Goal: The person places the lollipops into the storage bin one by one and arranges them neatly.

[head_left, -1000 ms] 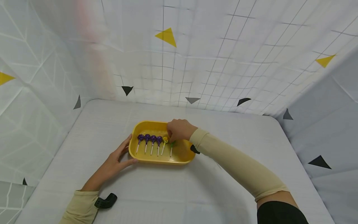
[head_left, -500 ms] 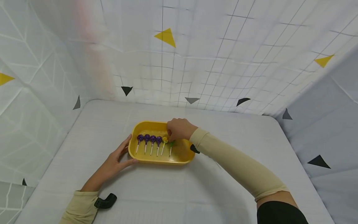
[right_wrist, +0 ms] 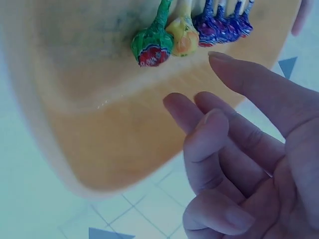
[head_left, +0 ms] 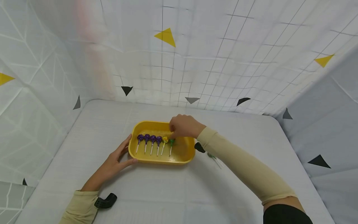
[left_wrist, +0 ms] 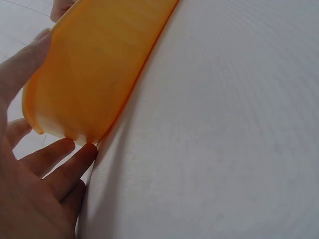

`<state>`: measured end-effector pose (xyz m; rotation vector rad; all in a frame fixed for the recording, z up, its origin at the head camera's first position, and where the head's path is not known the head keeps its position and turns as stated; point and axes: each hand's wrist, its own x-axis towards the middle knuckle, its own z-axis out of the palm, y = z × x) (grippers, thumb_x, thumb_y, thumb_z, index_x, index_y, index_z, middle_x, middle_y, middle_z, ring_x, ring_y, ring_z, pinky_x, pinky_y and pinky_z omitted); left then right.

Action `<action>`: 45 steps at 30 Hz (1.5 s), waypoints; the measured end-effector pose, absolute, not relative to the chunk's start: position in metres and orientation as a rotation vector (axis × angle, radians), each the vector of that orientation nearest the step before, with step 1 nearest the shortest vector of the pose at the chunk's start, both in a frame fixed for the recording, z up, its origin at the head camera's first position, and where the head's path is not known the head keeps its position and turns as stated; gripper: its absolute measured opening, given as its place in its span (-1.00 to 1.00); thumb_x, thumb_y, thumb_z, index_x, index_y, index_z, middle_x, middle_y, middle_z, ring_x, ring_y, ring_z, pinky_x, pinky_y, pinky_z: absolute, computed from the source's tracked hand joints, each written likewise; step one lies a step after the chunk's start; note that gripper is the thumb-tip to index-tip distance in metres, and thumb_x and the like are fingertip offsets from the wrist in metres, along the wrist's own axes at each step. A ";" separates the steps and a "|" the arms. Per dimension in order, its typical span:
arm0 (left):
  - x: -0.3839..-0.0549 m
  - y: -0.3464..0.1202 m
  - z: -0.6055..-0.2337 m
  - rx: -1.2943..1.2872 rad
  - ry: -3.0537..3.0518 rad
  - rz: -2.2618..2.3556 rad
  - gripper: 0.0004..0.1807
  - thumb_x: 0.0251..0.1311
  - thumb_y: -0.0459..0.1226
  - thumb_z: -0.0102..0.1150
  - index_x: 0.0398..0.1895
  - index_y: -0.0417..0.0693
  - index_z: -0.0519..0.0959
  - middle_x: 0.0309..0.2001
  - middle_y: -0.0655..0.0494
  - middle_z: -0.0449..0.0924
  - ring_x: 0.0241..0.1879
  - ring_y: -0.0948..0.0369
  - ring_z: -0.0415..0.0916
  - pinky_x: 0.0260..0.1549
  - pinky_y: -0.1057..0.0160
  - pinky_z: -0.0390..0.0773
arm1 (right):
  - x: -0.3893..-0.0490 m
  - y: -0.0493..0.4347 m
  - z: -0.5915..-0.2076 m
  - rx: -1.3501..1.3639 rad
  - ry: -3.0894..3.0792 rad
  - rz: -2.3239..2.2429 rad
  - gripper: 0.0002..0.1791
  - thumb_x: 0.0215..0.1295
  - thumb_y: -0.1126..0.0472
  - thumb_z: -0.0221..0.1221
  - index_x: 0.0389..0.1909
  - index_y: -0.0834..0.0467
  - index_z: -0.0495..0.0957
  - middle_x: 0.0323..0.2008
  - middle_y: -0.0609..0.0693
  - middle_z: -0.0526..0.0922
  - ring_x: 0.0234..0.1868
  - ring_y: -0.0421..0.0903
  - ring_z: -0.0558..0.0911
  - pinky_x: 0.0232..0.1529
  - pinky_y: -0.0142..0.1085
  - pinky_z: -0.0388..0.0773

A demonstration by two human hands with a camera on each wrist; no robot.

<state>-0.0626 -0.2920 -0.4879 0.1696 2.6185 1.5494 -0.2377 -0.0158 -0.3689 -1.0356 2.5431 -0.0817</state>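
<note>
In the head view, a yellow tray (head_left: 156,160) holds a row of lollipops: several purple lollipops (head_left: 153,139), then a yellow lollipop (head_left: 165,140), then a green lollipop (head_left: 171,142). Their white sticks point toward the person. My left hand (head_left: 116,158) spans the tray's left end, thumb and extended fingers touching its outer wall. Over the right half of the tray is my right hand (head_left: 185,125), apart from the green lollipop. In the right wrist view its fingers (right_wrist: 204,144) are loosely bent with nothing between them, and the green lollipop's wrapper (right_wrist: 153,47) shows fully.
More lollipops (head_left: 213,158) lie on the white table right of the tray, partly hidden by the right sleeve (head_left: 237,161). White patterned sheets (head_left: 179,71) surround the table at the back and sides. Black devices (head_left: 106,201) are strapped at both wrists.
My right hand has let go of the green lollipop and moved slightly right and up. The lollipops beside the sleeve show more clearly. The left hand and the tray have stayed still.
</note>
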 end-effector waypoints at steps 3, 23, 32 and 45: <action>-0.063 -0.292 -0.488 0.173 2.614 1.552 0.09 0.32 -0.04 0.38 0.67 0.54 -0.20 0.65 -0.15 0.04 0.57 -0.24 0.13 0.55 -0.27 0.18 | -0.235 -0.008 -0.363 -1.055 2.560 -0.090 -0.68 0.26 -0.05 0.43 -0.12 0.08 0.77 -0.23 -0.09 0.75 -0.24 -0.11 0.64 -0.24 -0.28 0.71; -0.063 -0.293 -0.487 0.191 2.623 1.545 0.10 0.32 -0.06 0.38 0.68 0.49 -0.20 0.65 -0.12 0.04 0.58 -0.19 0.14 0.52 -0.17 0.18 | -0.215 0.068 -0.344 -1.055 2.596 -0.356 -0.79 0.32 0.02 0.40 -0.09 -0.03 0.78 -0.14 -0.18 0.80 -0.28 -0.21 0.65 -0.25 -0.37 0.70; -0.063 -0.292 -0.485 0.197 2.633 1.547 0.10 0.32 -0.07 0.38 0.69 0.47 -0.20 0.64 -0.15 0.05 0.55 -0.21 0.20 0.52 -0.22 0.19 | -0.210 0.105 -0.359 -0.962 2.602 -0.388 -0.75 0.29 0.07 0.43 -0.05 0.01 0.78 -0.14 -0.09 0.83 -0.41 -0.29 0.64 -0.25 -0.34 0.72; -0.063 -0.292 -0.485 0.204 2.628 1.551 0.10 0.32 -0.08 0.38 0.69 0.47 -0.20 0.65 -0.14 0.04 0.57 -0.21 0.16 0.51 -0.19 0.19 | -0.202 0.143 -0.385 -0.848 2.595 -0.452 -0.79 0.22 0.12 0.47 -0.12 -0.04 0.82 -0.19 -0.18 0.82 -0.44 -0.25 0.61 -0.40 -0.37 0.61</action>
